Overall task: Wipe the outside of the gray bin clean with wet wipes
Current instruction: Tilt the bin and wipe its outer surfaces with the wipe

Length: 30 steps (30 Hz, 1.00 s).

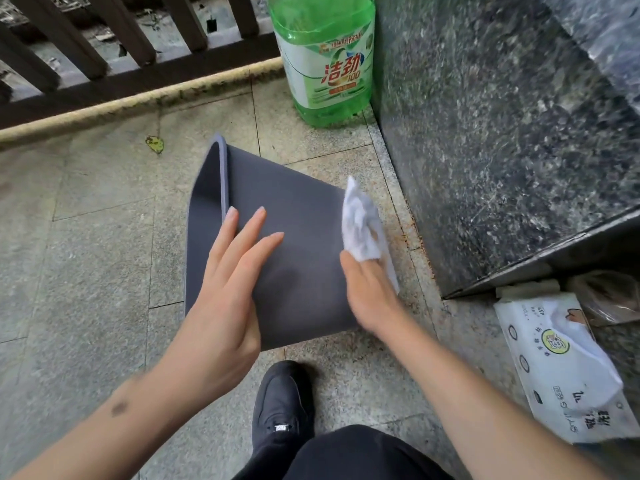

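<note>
The gray bin (pixel 298 216) lies on its side on the tiled floor, its rim at the left and its base toward the right. My left hand (pixel 228 278) rests flat on the bin's upper side near the rim, fingers spread. My right hand (pixel 370 289) holds a crumpled white wet wipe (pixel 360 223) against the bin's right end, by the base.
A white wet wipe pack (pixel 568 368) lies on the floor at the right. A green detergent bottle (pixel 325 57) stands at the back beside a dark stone wall (pixel 502 133). A dark railing (pixel 104 46) runs across the back left. My black shoe (pixel 282 407) is below the bin.
</note>
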Motion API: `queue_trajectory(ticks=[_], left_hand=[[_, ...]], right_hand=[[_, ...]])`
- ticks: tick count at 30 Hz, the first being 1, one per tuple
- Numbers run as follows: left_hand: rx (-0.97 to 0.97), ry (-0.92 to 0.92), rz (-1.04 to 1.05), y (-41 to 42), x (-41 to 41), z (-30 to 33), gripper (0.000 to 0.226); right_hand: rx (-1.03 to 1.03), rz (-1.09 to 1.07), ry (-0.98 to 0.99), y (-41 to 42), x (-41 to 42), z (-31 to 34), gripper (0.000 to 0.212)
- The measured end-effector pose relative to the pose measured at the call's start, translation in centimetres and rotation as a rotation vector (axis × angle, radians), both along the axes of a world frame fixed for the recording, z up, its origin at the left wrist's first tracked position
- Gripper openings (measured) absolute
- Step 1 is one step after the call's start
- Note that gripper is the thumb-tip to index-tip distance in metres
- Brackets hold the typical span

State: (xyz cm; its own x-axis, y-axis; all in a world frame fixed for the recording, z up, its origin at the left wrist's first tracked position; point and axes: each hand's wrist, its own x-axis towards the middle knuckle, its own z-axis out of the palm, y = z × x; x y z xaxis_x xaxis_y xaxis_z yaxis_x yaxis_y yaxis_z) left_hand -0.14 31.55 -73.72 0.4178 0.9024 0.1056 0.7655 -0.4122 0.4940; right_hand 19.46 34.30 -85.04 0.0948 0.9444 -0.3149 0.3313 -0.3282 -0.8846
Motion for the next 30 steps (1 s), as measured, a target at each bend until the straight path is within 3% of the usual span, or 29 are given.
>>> queue_trajectory(ticks=[2, 4, 9, 11, 15, 20, 26, 30], left_hand=[[-0.002, 0.008, 0.001, -0.1, 0.0, 0.1, 0.073], [-0.001, 0.015, -0.008, -0.1, 0.0, 0.3, 0.071], [-0.003, 0.038, -0.046, -0.1, 0.1, 0.5, 0.079], [0.017, 0.057, -0.061, -0.1, 0.1, 0.5, 0.085], [0.034, 0.076, -0.054, -0.2, 0.3, 0.7, 0.081], [0.003, 0.033, -0.038, 0.0, 1.4, 0.9, 0.076], [-0.016, -0.055, -0.020, 0.1, 2.7, 1.4, 0.080], [-0.058, -0.118, -0.018, 0.1, 3.2, 1.6, 0.066]], right_hand=[[0.322, 0.165, 0.151, -3.7, -1.8, 2.2, 0.062], [0.517, 0.318, 0.148, -6.0, -3.4, 3.0, 0.070], [0.616, 0.419, 0.111, -0.3, -4.3, 4.3, 0.058], [0.556, 0.361, 0.035, 3.1, -4.0, 3.9, 0.057], [0.223, 0.123, -0.130, 6.6, -1.3, 1.0, 0.047], [-0.116, -0.121, -0.054, 3.8, 1.8, -1.7, 0.039], [0.228, 0.127, 0.262, -5.1, -1.0, 2.5, 0.074], [0.370, 0.288, 0.402, -6.6, -2.7, 6.5, 0.063]])
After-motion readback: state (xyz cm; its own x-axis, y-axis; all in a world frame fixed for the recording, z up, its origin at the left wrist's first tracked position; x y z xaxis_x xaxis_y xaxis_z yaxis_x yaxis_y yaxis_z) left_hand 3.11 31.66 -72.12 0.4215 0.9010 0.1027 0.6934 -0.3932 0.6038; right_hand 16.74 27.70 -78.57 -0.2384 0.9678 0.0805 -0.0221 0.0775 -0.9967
